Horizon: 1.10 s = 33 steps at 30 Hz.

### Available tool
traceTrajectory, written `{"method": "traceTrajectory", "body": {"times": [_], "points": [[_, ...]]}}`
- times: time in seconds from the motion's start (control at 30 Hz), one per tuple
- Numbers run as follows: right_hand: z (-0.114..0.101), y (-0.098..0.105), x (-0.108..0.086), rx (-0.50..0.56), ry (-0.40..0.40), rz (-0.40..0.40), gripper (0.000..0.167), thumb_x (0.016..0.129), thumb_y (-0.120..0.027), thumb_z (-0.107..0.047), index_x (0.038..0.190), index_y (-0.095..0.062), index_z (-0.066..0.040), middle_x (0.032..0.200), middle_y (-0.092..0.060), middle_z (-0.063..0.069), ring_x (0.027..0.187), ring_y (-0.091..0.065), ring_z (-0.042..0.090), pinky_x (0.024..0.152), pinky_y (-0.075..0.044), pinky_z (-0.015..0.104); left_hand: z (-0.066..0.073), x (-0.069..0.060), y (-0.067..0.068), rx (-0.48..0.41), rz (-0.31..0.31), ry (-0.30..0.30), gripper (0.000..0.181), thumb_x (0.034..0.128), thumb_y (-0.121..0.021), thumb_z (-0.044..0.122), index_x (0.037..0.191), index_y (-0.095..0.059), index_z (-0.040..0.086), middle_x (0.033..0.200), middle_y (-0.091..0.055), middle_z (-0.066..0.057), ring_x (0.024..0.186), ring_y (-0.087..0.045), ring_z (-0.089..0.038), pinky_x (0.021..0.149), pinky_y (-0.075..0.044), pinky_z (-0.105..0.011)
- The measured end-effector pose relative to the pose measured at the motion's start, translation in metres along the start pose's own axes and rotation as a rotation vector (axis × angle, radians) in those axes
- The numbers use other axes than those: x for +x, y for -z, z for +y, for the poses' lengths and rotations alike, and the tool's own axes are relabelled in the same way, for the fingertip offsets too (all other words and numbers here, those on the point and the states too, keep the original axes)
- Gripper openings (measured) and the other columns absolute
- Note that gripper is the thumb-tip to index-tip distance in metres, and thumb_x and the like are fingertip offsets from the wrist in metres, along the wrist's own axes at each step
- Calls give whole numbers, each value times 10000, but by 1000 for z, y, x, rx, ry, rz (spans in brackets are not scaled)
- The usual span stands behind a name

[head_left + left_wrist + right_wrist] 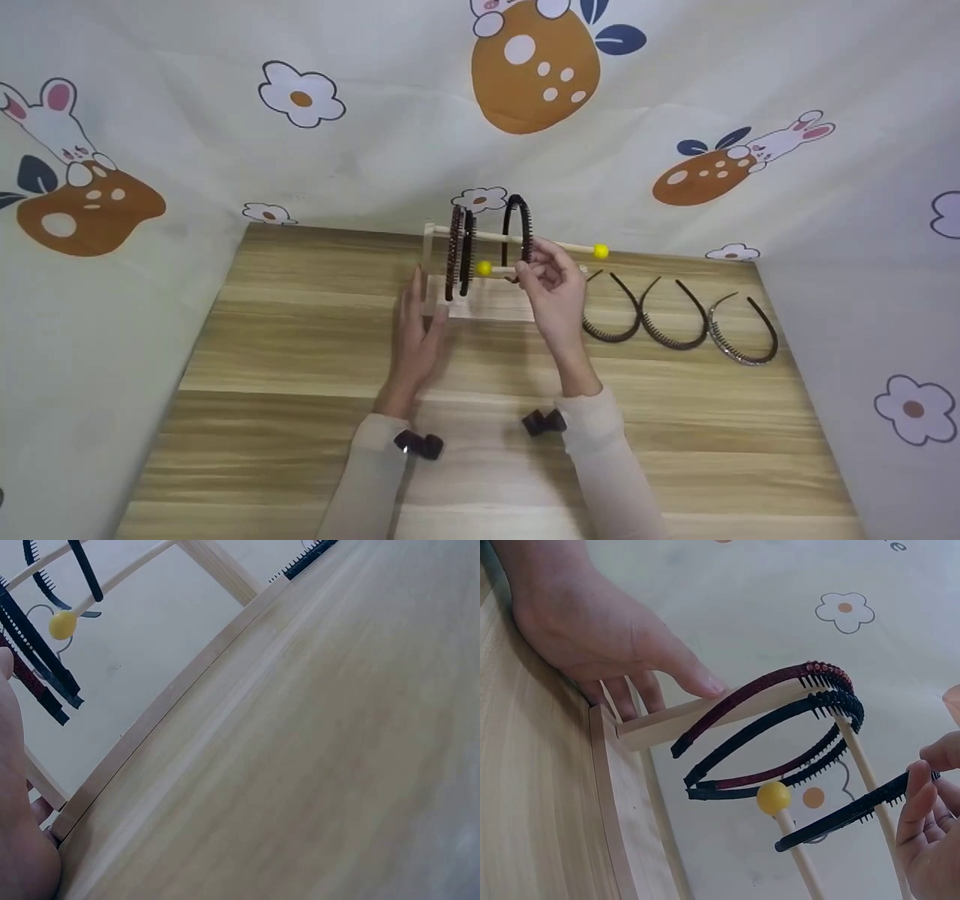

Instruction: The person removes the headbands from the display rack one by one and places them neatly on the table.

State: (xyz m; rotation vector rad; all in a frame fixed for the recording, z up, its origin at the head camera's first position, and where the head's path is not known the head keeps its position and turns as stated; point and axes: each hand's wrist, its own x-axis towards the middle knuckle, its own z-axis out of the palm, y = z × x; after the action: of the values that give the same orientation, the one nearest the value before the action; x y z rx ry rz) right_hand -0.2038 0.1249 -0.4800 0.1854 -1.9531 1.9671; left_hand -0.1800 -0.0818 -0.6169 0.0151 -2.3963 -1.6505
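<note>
My right hand (559, 292) pinches a black toothed headband (527, 225) between thumb and fingers, near the rods of a small wooden stand (495, 309). In the head view a rod crosses behind this headband; I cannot tell whether the band encircles it. A dark red headband (735, 701) and a black headband (742, 736) hang side by side on one rod, towards the stand's left end. There my left hand (416, 341) holds the end post, thumb in front and fingers behind. Yellow balls (601, 251) cap the rod ends, one of them (773, 798) close to the held headband.
Three more toothed headbands lie in a row on the wooden table to the right: one dark (611, 337), another dark (675, 343), and a glittery one (739, 360). A patterned cloth wall (390, 150) rises behind the stand.
</note>
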Motion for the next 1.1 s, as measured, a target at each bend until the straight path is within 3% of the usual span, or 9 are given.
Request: {"method": "traceTrajectory", "body": {"times": [0.27,0.67,1.1], "points": [[-4,5,1,0,-4,20,368,938,-770,99,1294,-692,148,999,-696,41,782,-639,67,713,-588,181,2,0,-1,-44,-12,19,806,1133,-540,497,1799,-141,278,1860,-108,-152,1675,-154,-477,1240,-179,-858],[-9,11,3,21,10,34,386,936,-761,130,1313,-679,150,1000,-702,33,794,-648,73,725,-601,184,-2,1,-1,-17,7,-17,799,1131,-533,482,1795,-155,247,1854,-142,-153,1668,-170,-488,1244,-164,-858],[-10,25,4,21,26,69,386,947,-748,132,1324,-670,171,1003,-697,31,758,-649,63,673,-580,173,-3,1,-1,-29,-2,-13,799,1135,-544,471,1790,-168,210,1847,-131,-181,1661,-176,-491,1244,-186,-852]]}}
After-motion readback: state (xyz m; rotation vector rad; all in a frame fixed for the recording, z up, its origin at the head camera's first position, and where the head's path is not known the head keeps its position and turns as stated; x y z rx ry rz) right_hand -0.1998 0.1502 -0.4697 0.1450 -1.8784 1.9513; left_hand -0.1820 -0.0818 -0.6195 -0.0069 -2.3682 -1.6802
